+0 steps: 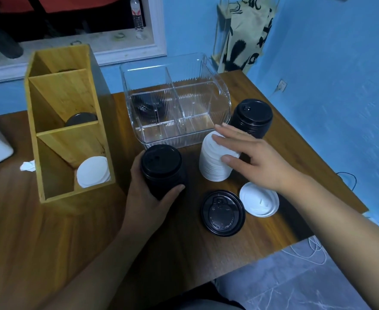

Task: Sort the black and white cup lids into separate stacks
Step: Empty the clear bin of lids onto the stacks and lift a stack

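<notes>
My left hand grips a tall stack of black lids standing in the middle of the wooden table. My right hand lies over a stack of white lids, thumb against its side and fingers across its top. A second black stack stands behind, to the right. Two loose lids sit near the front edge: a black one upside down and a white one partly under my right wrist.
A wooden divided organizer on the left holds white lids in its front slot and a dark lid in the middle slot. A clear plastic divided bin stands behind the stacks. A crumpled white scrap lies left.
</notes>
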A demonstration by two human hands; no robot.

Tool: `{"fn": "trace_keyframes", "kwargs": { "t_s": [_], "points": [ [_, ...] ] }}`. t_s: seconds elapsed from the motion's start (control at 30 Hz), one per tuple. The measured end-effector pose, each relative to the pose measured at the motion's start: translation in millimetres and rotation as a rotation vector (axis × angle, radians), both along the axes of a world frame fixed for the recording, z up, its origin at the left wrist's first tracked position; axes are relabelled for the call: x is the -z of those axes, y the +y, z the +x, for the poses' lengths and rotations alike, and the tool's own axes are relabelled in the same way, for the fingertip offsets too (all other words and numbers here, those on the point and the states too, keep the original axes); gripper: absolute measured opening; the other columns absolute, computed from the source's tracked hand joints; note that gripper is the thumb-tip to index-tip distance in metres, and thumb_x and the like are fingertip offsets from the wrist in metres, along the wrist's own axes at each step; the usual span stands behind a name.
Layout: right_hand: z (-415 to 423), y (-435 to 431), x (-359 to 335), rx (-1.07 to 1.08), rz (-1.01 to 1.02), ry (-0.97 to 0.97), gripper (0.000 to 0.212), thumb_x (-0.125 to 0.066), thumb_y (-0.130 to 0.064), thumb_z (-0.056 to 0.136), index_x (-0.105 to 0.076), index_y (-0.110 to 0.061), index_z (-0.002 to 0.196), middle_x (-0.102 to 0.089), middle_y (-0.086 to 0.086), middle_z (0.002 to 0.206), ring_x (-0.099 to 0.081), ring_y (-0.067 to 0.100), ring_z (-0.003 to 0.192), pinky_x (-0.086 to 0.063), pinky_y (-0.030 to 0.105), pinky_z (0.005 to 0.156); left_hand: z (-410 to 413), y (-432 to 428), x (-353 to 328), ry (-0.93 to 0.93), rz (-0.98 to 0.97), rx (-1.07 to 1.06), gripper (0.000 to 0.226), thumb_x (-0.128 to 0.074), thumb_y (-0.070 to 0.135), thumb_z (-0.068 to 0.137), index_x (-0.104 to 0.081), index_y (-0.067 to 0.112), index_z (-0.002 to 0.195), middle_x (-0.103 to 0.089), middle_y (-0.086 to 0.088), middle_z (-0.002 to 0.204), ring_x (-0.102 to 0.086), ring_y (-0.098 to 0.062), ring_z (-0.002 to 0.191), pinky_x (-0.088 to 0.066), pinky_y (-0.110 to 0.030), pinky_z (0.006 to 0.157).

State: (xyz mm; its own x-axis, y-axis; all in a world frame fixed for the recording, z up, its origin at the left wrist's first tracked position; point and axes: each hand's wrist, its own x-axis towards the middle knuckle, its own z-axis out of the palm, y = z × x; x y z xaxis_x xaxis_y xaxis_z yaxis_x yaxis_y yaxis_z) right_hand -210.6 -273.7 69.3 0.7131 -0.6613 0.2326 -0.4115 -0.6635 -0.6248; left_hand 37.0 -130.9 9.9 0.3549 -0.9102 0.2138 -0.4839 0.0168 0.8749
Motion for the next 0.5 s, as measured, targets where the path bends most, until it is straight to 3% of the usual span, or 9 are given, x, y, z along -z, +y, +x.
{"fn": "trace_keyframes", "kwargs": {
  "t_s": [0.13,0.23,0.33,0.4,0.5],
  "points": [
    [-30,14,1,0.157,0.077,-0.198,0.049,-0.061,-0.023,0.097,-0.053,-0.018,0.145,-0.048,-0.005,0.154,-0.039,0.013,0.147,-0.033,0.048,0.121,0,0,0,-0.002,-0.006,0.0,0.102,-0.082,0.049,0.069,-0.017,0.051,0.147,-0.024,0.06,0.13,-0.027,0.029,0.129,-0.025,0.003,0.104],
    [-72,34,18,0.179,0.093,-0.12,0.057,-0.065,-0.005,0.078,-0.063,-0.026,0.13,-0.058,-0.008,0.142,-0.047,0.016,0.139,-0.038,0.055,0.114,0,0,0,-0.015,-0.008,0.0,0.101,-0.083,0.047,0.07,-0.014,0.059,0.142,-0.023,0.06,0.131,-0.026,0.03,0.128,-0.024,0.004,0.104],
    [-97,57,41,0.082,0.139,0.117,0.059,-0.079,-0.023,0.075,-0.063,-0.038,0.13,-0.051,-0.019,0.147,-0.038,0.014,0.145,-0.034,0.048,0.116,1,0,2,-0.016,-0.004,-0.005,0.103,-0.082,0.051,0.069,-0.014,0.053,0.146,-0.027,0.052,0.135,-0.026,0.028,0.13,-0.024,0.004,0.104],
    [-102,66,57,0.083,0.056,0.246,0.052,-0.079,-0.041,0.08,-0.064,-0.041,0.129,-0.048,-0.025,0.148,-0.036,0.011,0.145,-0.037,0.047,0.114,1,0,2,-0.019,0.005,-0.009,0.104,-0.081,0.053,0.068,-0.014,0.051,0.148,-0.031,0.042,0.139,-0.026,0.027,0.131,-0.024,0.003,0.106],
    [-98,67,57,0.16,-0.021,0.176,0.035,-0.068,-0.054,0.088,-0.071,-0.037,0.118,-0.061,-0.025,0.132,-0.053,0.007,0.127,-0.049,0.039,0.102,0,-1,2,-0.036,0.005,-0.006,0.104,-0.081,0.053,0.068,-0.013,0.054,0.146,-0.028,0.048,0.137,-0.026,0.026,0.132,-0.025,0.001,0.106]
  ]
}}
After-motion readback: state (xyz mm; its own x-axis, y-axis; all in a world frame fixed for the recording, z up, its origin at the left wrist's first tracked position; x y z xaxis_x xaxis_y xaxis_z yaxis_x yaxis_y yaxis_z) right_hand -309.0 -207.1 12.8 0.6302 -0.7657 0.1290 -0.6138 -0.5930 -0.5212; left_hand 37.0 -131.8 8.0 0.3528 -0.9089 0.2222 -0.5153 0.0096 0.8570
